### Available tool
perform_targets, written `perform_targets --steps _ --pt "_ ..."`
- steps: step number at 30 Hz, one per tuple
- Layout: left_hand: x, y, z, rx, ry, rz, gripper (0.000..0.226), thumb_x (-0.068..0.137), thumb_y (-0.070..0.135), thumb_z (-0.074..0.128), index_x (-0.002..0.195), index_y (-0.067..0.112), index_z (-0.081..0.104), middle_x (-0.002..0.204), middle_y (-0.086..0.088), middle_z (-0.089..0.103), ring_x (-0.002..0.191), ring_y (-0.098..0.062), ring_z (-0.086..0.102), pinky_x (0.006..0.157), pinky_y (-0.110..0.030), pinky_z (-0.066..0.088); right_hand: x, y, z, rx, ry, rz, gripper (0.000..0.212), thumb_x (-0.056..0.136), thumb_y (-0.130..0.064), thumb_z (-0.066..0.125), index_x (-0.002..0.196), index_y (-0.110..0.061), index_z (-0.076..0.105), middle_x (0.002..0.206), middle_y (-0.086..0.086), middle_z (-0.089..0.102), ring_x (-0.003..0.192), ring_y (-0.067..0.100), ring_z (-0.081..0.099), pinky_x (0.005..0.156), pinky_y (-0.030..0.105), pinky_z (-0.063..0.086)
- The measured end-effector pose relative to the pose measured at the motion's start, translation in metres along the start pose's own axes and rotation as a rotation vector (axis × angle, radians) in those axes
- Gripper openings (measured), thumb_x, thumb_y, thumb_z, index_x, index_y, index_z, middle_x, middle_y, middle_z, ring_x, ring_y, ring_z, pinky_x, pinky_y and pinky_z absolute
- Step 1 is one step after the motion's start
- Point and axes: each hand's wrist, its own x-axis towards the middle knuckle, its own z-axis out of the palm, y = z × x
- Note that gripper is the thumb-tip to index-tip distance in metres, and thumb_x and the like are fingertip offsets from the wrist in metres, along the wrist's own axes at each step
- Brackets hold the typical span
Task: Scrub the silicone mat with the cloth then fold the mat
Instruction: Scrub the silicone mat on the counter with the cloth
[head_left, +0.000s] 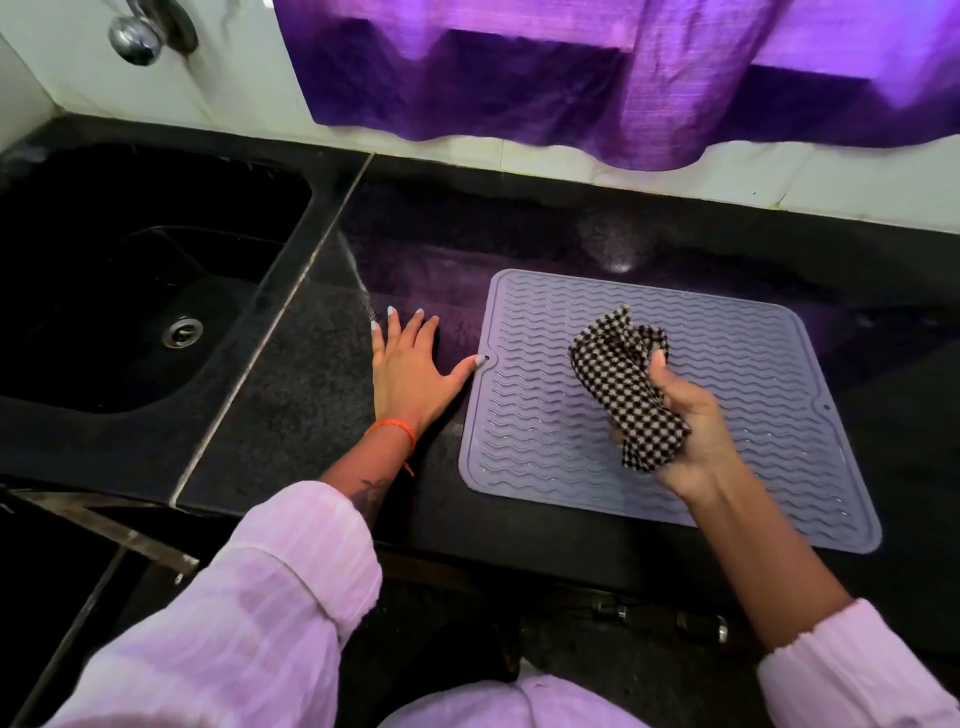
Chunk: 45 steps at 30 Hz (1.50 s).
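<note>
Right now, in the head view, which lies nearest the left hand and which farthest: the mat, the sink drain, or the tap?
From the left hand:
1. Silicone mat, right beside the thumb.
2. Sink drain, off to the left.
3. Tap, up on the back wall.

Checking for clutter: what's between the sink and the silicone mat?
Head view: only the left hand, flat on bare black counter, thumb at the silicone mat edge; sink beyond.
</note>
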Motion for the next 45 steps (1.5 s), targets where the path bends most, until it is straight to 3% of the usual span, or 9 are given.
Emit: perform_targets --steps 3,6,12,16,19,24,30,33,45 --pt "0.0 0.0 0.0 0.013 -0.001 0.002 0.087 0.08 0.075 0.041 0.144 0.015 0.038 0.154 -0.004 0.03 0.147 -0.025 0.006 0.119 -0.041 -0.006 0.009 0.005 -0.001 -0.089 0.013 0.091 0.067 0.036 -0.021 0.093 0.093 -0.003 0.064 0.078 0.007 0.071 0.059 0.013 0.067 0.046 0.02 0.052" --pt "0.001 0.0 0.0 0.018 0.003 0.008 0.087 0.08 0.074 0.041 0.143 0.015 0.039 0.153 -0.004 0.03 0.147 -0.026 0.007 0.119 -0.042 -0.005 0.018 0.006 -0.001 -0.291 0.075 0.084 0.042 0.062 -0.014 0.074 0.101 -0.004 0.062 0.078 0.007 0.072 0.062 0.014 0.067 0.051 0.021 0.054" --pt "0.001 0.0 0.0 0.013 0.006 0.005 0.085 0.081 0.073 0.043 0.143 0.015 0.038 0.154 -0.003 0.029 0.147 -0.025 0.005 0.119 -0.041 -0.006 0.048 -0.019 0.003 -0.699 0.077 -0.059 0.027 0.07 -0.012 0.074 0.095 -0.012 0.064 0.083 0.004 0.073 0.074 0.017 0.069 0.057 0.022 0.053" --pt "0.002 0.001 0.001 0.013 0.001 -0.001 0.085 0.081 0.073 0.043 0.144 0.016 0.037 0.155 -0.003 0.027 0.147 -0.025 0.004 0.119 -0.042 -0.006 0.085 -0.039 0.012 -1.124 0.112 -0.245 0.042 0.073 -0.024 0.078 0.11 -0.026 0.057 0.114 -0.002 0.062 0.104 0.019 0.059 0.087 0.034 0.048" --pt "0.003 0.001 0.001 0.016 0.001 -0.003 0.085 0.081 0.073 0.043 0.144 0.016 0.037 0.155 -0.002 0.026 0.147 -0.024 0.004 0.119 -0.042 -0.007 0.113 -0.048 0.028 -1.458 0.104 -0.361 0.039 0.08 -0.029 0.072 0.113 -0.024 0.052 0.106 -0.002 0.056 0.1 0.017 0.05 0.082 0.029 0.037" --pt "0.005 0.001 0.003 0.021 -0.002 -0.006 0.084 0.082 0.072 0.044 0.144 0.016 0.037 0.155 -0.002 0.026 0.147 -0.024 0.004 0.119 -0.043 -0.005 0.165 -0.049 0.055 -1.554 0.223 -0.635 0.035 0.085 -0.025 0.067 0.118 -0.024 0.058 0.118 0.005 0.054 0.109 0.024 0.052 0.087 0.029 0.036" --pt "0.005 0.0 0.004 0.024 0.002 -0.01 0.084 0.082 0.072 0.043 0.144 0.017 0.037 0.155 -0.001 0.026 0.147 -0.024 0.003 0.119 -0.042 -0.006 0.189 -0.004 0.042 -2.127 0.224 -0.554 0.05 0.096 -0.048 0.032 0.143 -0.029 0.031 0.141 0.004 0.037 0.127 0.027 0.029 0.101 0.046 0.024" --pt "0.006 0.0 0.006 0.024 -0.002 -0.011 0.084 0.082 0.073 0.043 0.144 0.017 0.038 0.155 -0.001 0.027 0.147 -0.024 0.004 0.119 -0.043 -0.006 0.184 0.002 0.03 -2.161 0.178 -0.561 0.061 0.093 -0.058 0.031 0.146 -0.03 0.022 0.143 0.005 0.028 0.125 0.027 0.027 0.101 0.045 0.021" --pt "0.007 0.001 0.006 0.051 -0.006 -0.019 0.09 0.076 0.077 0.033 0.143 0.017 0.039 0.154 -0.002 0.029 0.147 -0.025 0.006 0.118 -0.043 -0.005 0.152 0.024 0.025 -2.079 0.103 -0.6 0.046 0.099 -0.039 0.033 0.144 -0.042 0.023 0.143 0.001 0.033 0.125 0.025 0.03 0.102 0.042 0.021"
